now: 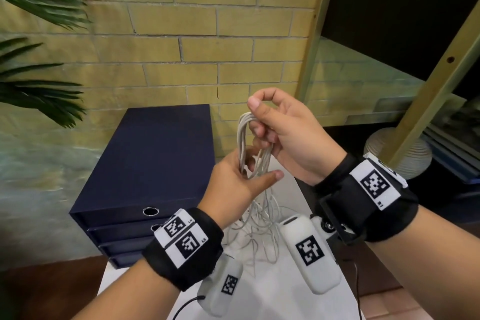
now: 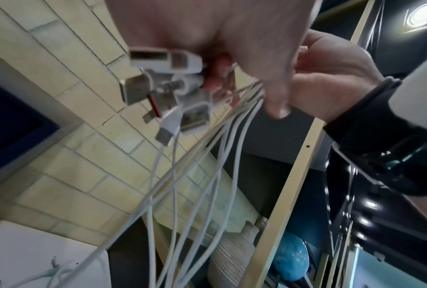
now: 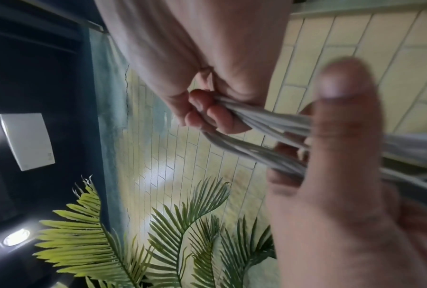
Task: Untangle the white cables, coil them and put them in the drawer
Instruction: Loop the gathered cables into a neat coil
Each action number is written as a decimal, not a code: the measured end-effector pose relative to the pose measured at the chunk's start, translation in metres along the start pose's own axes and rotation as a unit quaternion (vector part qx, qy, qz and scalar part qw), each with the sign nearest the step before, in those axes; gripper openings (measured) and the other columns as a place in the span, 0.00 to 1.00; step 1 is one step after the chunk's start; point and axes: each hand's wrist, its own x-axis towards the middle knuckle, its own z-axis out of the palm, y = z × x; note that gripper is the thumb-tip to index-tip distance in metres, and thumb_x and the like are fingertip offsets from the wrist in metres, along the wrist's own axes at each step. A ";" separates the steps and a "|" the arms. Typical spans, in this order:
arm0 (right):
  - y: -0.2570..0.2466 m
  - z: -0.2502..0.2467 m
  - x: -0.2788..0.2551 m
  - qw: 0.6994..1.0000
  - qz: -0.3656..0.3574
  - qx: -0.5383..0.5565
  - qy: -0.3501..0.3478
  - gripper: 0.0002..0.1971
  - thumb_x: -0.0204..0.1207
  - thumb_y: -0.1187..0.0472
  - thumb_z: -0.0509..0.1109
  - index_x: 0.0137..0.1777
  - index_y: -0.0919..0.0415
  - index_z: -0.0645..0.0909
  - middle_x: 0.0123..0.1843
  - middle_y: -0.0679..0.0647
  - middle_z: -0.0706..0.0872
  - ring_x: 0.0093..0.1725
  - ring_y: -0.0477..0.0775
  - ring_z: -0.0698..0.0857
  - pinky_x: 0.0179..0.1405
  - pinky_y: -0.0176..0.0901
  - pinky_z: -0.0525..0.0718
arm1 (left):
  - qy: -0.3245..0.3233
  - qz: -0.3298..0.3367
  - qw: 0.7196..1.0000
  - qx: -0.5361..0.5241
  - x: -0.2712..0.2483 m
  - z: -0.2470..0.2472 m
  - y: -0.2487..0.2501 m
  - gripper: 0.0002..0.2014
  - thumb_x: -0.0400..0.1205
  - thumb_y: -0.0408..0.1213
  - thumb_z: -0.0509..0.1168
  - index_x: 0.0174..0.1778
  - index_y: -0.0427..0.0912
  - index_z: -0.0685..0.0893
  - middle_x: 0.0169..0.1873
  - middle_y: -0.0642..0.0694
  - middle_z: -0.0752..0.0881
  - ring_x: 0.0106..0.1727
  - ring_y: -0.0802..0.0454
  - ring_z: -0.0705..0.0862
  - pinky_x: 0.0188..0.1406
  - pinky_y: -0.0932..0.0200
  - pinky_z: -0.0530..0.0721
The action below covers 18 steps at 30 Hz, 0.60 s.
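Observation:
I hold a bundle of white cables [image 1: 242, 138] upright above the white table [image 1: 262, 301]. My right hand [image 1: 262, 122] grips the bundle's looped top, fingers curled round the strands [image 3: 269, 120]. My left hand [image 1: 246, 171] grips the same bundle just below, with its thumb pointing right. Loose cable ends [image 1: 259, 228] hang down in a tangle to the table. In the left wrist view, several white plugs [image 2: 168, 87] stick out beside my left hand [image 2: 232, 39], and strands [image 2: 195, 175] trail downward. The dark blue drawer unit [image 1: 155, 163] stands to the left, its drawers shut.
Ring pulls [image 1: 150, 211] mark the drawer fronts. A palm plant [image 1: 39, 99] reaches in from the left. A ribbed vase [image 1: 397, 153] and a gold-framed shelf [image 1: 420, 101] stand to the right. A thin black wire [image 1: 187, 304] lies on the table's near edge.

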 end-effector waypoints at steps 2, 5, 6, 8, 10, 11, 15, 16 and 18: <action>-0.001 0.003 0.002 1.000 -0.002 0.004 0.004 0.03 0.81 0.64 0.64 0.46 0.58 0.72 0.25 0.52 0.71 0.20 0.41 0.68 0.24 0.36 0.64 | -0.009 -0.006 1.000 -0.006 0.002 0.000 0.001 0.08 0.73 0.42 0.77 0.39 0.44 0.86 0.28 0.53 0.81 0.29 0.59 0.76 0.35 0.61 0.76; -0.004 0.004 0.004 1.000 -0.008 0.016 0.002 0.03 0.81 0.64 0.64 0.46 0.58 0.73 0.24 0.51 0.72 0.19 0.41 0.68 0.24 0.35 0.66 | -0.036 -0.016 0.999 0.018 0.002 -0.004 0.001 0.12 0.77 0.47 0.70 0.30 0.45 0.86 0.23 0.52 0.75 0.26 0.53 0.70 0.31 0.59 0.70; -0.005 0.004 0.005 1.000 -0.009 0.024 0.001 0.03 0.81 0.64 0.63 0.46 0.58 0.73 0.24 0.50 0.72 0.19 0.40 0.68 0.24 0.35 0.65 | -0.044 -0.024 0.998 0.029 0.001 -0.005 0.001 0.14 0.78 0.49 0.68 0.31 0.45 0.87 0.23 0.52 0.76 0.27 0.51 0.69 0.30 0.57 0.70; -0.007 0.005 0.006 0.999 -0.007 0.032 -0.002 0.03 0.82 0.64 0.63 0.46 0.58 0.73 0.23 0.50 0.72 0.19 0.41 0.67 0.24 0.35 0.65 | -0.064 -0.032 0.997 0.041 -0.002 -0.005 0.002 0.17 0.81 0.50 0.64 0.31 0.44 0.87 0.23 0.55 0.78 0.28 0.47 0.70 0.30 0.56 0.71; -0.008 0.006 0.007 0.999 -0.007 0.033 -0.002 0.03 0.82 0.64 0.62 0.46 0.58 0.72 0.23 0.49 0.72 0.19 0.41 0.67 0.24 0.35 0.65 | -0.077 -0.035 0.996 0.039 -0.001 -0.005 0.001 0.19 0.82 0.50 0.63 0.32 0.43 0.86 0.29 0.51 0.81 0.30 0.46 0.72 0.31 0.56 0.73; -0.008 0.006 0.008 0.999 -0.008 0.035 0.000 0.04 0.82 0.64 0.62 0.46 0.58 0.72 0.23 0.49 0.72 0.19 0.41 0.67 0.24 0.35 0.65 | -0.083 -0.039 0.995 0.041 0.000 -0.005 0.001 0.18 0.83 0.49 0.62 0.32 0.43 0.86 0.32 0.49 0.82 0.30 0.47 0.73 0.31 0.56 0.74; -0.011 0.003 0.011 0.999 -0.011 0.030 0.003 0.04 0.82 0.64 0.62 0.45 0.58 0.73 0.24 0.51 0.71 0.20 0.41 0.65 0.23 0.33 0.65 | -0.129 -0.042 0.989 0.057 0.001 -0.010 0.002 0.15 0.84 0.44 0.62 0.35 0.44 0.88 0.33 0.51 0.86 0.28 0.52 0.75 0.30 0.60 0.76; -0.011 0.002 0.012 1.000 -0.011 0.020 0.005 0.04 0.82 0.64 0.62 0.45 0.57 0.73 0.24 0.51 0.71 0.20 0.41 0.65 0.23 0.33 0.65 | -0.139 -0.040 0.987 0.065 0.000 -0.010 0.002 0.15 0.84 0.43 0.62 0.36 0.43 0.88 0.32 0.52 0.86 0.28 0.53 0.76 0.30 0.63 0.76; -0.011 -0.001 0.013 1.000 -0.015 -0.006 0.009 0.05 0.82 0.63 0.63 0.44 0.57 0.74 0.24 0.49 0.70 0.21 0.41 0.66 0.22 0.33 0.64 | -0.146 -0.032 0.984 0.093 0.000 -0.012 0.003 0.16 0.84 0.43 0.62 0.37 0.39 0.89 0.30 0.56 0.86 0.27 0.62 0.77 0.32 0.69 0.74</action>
